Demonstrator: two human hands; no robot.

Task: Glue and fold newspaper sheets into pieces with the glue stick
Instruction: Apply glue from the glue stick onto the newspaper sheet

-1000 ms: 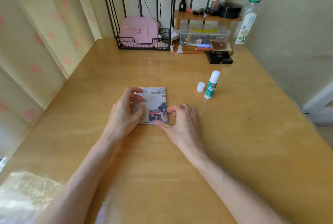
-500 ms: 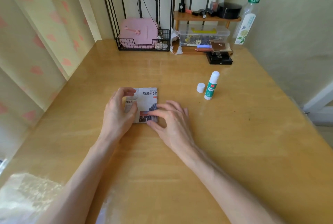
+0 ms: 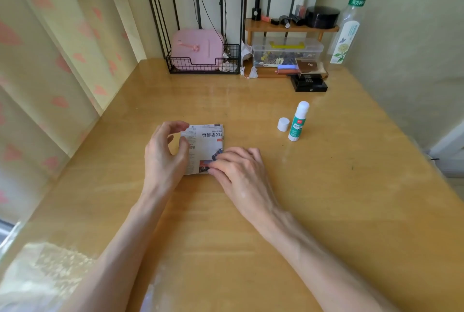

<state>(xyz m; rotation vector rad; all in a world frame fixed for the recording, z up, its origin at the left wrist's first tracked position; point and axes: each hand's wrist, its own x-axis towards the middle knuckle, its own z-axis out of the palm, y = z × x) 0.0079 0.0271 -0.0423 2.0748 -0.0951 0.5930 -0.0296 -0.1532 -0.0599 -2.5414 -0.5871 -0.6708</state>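
Note:
A folded newspaper square [image 3: 204, 143] lies flat on the wooden table [image 3: 326, 211]. My left hand [image 3: 163, 158] holds its left edge: the thumb rests on the paper and the curled fingers arch over the top left corner. My right hand [image 3: 241, 171] lies on the lower right part, its straight fingers pressing the paper down. The glue stick [image 3: 297, 120] stands upright and uncapped to the right of the paper, apart from both hands. Its white cap [image 3: 283, 124] sits beside it.
At the back stand a black wire rack with a pink case [image 3: 198, 50], a small wooden shelf with cosmetics [image 3: 291, 27], a clear plastic box [image 3: 286, 51], black boxes [image 3: 310, 83] and a tall bottle [image 3: 347, 25]. A curtain [image 3: 50, 60] hangs on the left.
My right hand slid left from the paper's right edge onto its lower part. My left hand stays at the left edge.

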